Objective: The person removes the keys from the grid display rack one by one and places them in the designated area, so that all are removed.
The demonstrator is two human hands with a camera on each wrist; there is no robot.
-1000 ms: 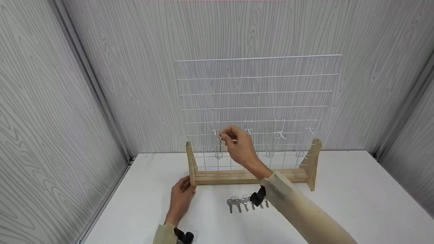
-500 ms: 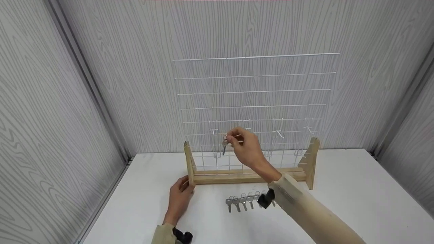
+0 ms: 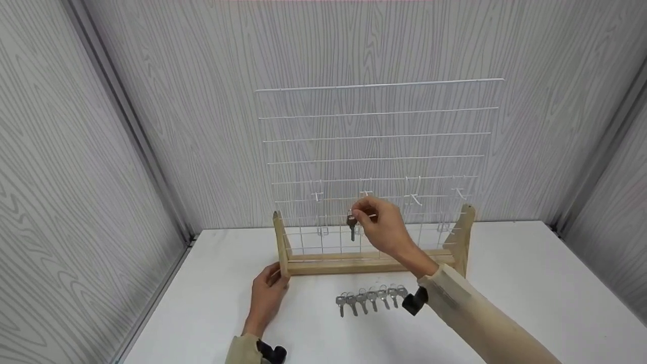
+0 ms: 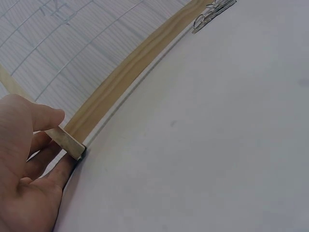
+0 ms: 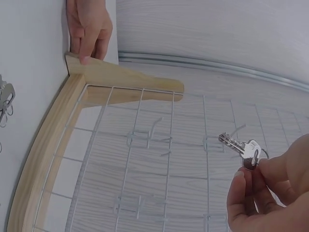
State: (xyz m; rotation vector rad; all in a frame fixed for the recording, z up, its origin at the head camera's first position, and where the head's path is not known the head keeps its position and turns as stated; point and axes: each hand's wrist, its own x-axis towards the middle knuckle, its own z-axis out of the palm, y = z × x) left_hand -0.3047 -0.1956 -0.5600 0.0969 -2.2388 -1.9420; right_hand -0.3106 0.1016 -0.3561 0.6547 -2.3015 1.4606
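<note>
In front of a white wire grid rack (image 3: 379,138), my right hand (image 3: 386,227) pinches a silver key (image 3: 352,227) by its ring, and the blade hangs down. The right wrist view shows the key (image 5: 244,149) close up, its ring between thumb and fingers. Small white hooks (image 3: 415,199) sit on the grid; one hook (image 3: 317,196) is just left of the key, another (image 3: 366,193) above it. My left hand (image 3: 268,298) grips the lower front corner of the rack's left wooden foot (image 4: 68,142), thumb on one side and fingers on the other.
Several silver keys with rings (image 3: 372,299) lie in a row on the white table (image 3: 227,253), in front of the rack's wooden base bar (image 3: 343,266). A grey wood-patterned wall (image 3: 212,126) stands behind the grid, with side panels left and right.
My right hand has drawn back from the leftmost hook and moved right and slightly down, carrying the key with it. My left hand stays at the wooden foot.
</note>
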